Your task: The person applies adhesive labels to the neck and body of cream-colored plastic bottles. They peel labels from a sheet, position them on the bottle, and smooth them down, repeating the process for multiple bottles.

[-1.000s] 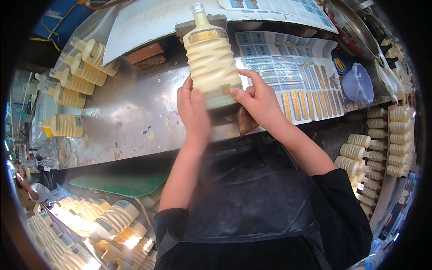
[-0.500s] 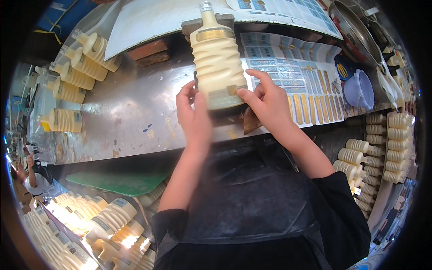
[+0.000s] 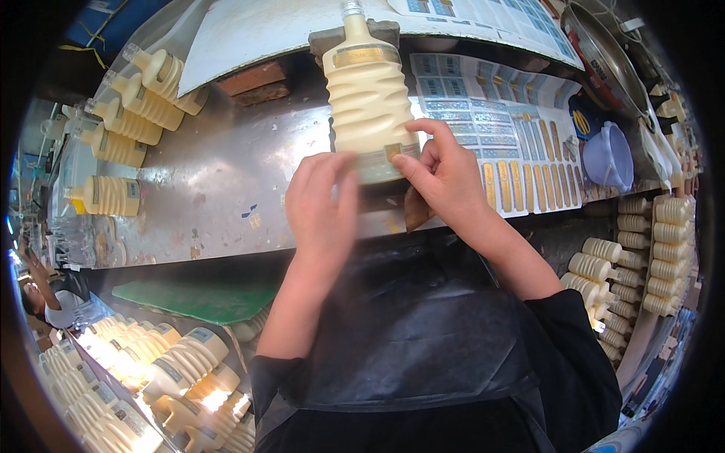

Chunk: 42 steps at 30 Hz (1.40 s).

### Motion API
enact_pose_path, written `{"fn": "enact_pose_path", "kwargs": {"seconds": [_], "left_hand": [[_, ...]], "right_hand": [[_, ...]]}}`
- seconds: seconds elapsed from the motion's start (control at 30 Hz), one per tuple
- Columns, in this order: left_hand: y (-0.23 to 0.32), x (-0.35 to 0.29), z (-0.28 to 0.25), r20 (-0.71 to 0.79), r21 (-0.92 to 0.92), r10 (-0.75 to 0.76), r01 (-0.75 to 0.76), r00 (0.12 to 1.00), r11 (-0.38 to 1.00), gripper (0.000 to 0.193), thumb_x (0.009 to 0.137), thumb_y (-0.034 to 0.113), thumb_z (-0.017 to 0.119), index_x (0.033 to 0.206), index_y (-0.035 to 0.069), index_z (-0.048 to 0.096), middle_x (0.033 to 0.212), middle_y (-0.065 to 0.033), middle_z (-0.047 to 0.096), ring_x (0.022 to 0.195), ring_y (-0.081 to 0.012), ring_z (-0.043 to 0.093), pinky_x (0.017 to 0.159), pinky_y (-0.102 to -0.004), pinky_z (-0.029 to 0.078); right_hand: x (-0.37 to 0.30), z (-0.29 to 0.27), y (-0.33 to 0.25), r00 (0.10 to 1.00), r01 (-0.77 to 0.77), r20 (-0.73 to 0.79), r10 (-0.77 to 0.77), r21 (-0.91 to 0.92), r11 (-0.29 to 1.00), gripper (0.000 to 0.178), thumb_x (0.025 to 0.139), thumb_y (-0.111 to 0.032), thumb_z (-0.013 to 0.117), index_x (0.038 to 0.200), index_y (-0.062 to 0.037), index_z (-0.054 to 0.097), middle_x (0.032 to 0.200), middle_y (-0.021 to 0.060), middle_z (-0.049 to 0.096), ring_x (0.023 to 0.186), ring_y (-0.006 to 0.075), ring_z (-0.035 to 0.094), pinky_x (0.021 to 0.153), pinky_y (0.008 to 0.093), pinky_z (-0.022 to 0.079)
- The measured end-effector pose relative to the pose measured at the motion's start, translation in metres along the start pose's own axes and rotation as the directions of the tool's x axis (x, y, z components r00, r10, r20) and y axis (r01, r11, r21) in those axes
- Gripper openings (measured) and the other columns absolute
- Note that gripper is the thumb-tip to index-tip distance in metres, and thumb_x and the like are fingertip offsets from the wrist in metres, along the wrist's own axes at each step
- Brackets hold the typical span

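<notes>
A cream-coloured bottle point(image 3: 368, 98) with a wavy ribbed body and clear neck lies tilted, leaning on a grey block point(image 3: 322, 41), its base toward me. A gold band label crosses its shoulder, and a small gold-and-clear sticker point(image 3: 394, 151) sits near the base. My right hand point(image 3: 445, 166) grips the lower right side of the bottle, its thumb pressed at the sticker and its index finger bent along the edge. My left hand point(image 3: 321, 200) is at the lower left corner of the base, its fingers smeared by motion. Whether it touches the bottle I cannot tell.
Sheets of gold and blue stickers point(image 3: 491, 124) lie right of the bottle. A lilac bucket point(image 3: 609, 156) and a metal pan point(image 3: 604, 57) stand beyond. More cream bottles point(image 3: 109, 195) line the table's left; others fill both lower sides. Bricks point(image 3: 251, 79) prop a white board.
My left hand has moved from the bottle's left side down toward its base, its fingers now blurred. My right hand stays at the base, its thumb still at the sticker.
</notes>
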<state>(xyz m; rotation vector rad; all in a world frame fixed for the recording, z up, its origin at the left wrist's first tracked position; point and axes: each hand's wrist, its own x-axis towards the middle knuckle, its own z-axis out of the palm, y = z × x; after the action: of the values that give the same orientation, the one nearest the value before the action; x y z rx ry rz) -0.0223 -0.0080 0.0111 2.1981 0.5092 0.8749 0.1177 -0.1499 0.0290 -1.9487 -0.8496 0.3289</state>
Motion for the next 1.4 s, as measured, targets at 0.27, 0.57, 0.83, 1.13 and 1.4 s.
{"fn": "enact_pose_path", "kwargs": {"seconds": [0.27,0.57,0.83,1.13,1.4], "left_hand": [[0.002,0.002,0.000,0.010,-0.048,-0.046,0.046,0.999,0.998,0.015,0.094,-0.002,0.067,0.108,-0.001,0.073,0.102,-0.0098,0.068,0.086,-0.0159,0.066,0.079,-0.0287,0.054],[0.002,0.002,0.001,0.044,-0.240,-0.273,0.275,0.961,0.931,0.020,0.088,0.001,0.068,0.107,0.003,0.069,0.102,-0.0135,0.066,0.090,-0.0268,0.067,0.082,-0.0362,0.053],[-0.002,-0.010,0.008,-0.001,-0.201,-0.160,0.157,0.987,0.967,0.024,0.087,-0.004,0.065,0.111,0.002,0.066,0.114,-0.0090,0.060,0.094,-0.0159,0.061,0.085,-0.0294,0.053],[0.007,0.000,0.004,0.070,-0.148,-0.203,0.211,0.977,0.966,0.025,0.088,0.002,0.072,0.112,0.001,0.065,0.110,-0.0060,0.059,0.088,-0.0122,0.058,0.084,-0.0268,0.051],[0.005,0.001,0.006,0.074,-0.216,-0.315,0.323,0.946,0.921,0.026,0.086,0.003,0.076,0.110,0.002,0.065,0.107,-0.0014,0.059,0.087,-0.0084,0.054,0.083,-0.0248,0.049]], "right_hand": [[0.001,-0.003,0.001,0.999,-0.030,0.025,0.030,-0.009,1.000,0.044,0.090,-0.028,0.077,0.124,-0.0075,0.058,0.066,0.0100,0.062,0.060,0.0290,0.065,0.059,0.0413,0.050],[0.002,-0.004,0.001,0.999,-0.029,0.036,0.029,-0.007,1.000,0.045,0.090,-0.028,0.077,0.125,-0.0072,0.058,0.067,0.0113,0.063,0.062,0.0302,0.066,0.061,0.0419,0.051],[0.002,-0.002,0.003,0.999,-0.039,0.025,0.040,-0.022,0.999,0.046,0.089,-0.029,0.078,0.125,-0.0074,0.058,0.068,0.0105,0.064,0.063,0.0294,0.067,0.061,0.0408,0.052],[0.001,-0.002,0.002,0.998,-0.054,0.022,0.054,-0.003,0.999,0.046,0.089,-0.030,0.077,0.125,-0.0074,0.058,0.067,0.0095,0.063,0.061,0.0266,0.066,0.060,0.0393,0.051],[0.002,-0.002,0.003,0.999,-0.046,0.018,0.046,-0.005,0.999,0.046,0.089,-0.031,0.077,0.124,-0.0079,0.059,0.065,0.0088,0.061,0.059,0.0264,0.065,0.059,0.0394,0.050]]}}
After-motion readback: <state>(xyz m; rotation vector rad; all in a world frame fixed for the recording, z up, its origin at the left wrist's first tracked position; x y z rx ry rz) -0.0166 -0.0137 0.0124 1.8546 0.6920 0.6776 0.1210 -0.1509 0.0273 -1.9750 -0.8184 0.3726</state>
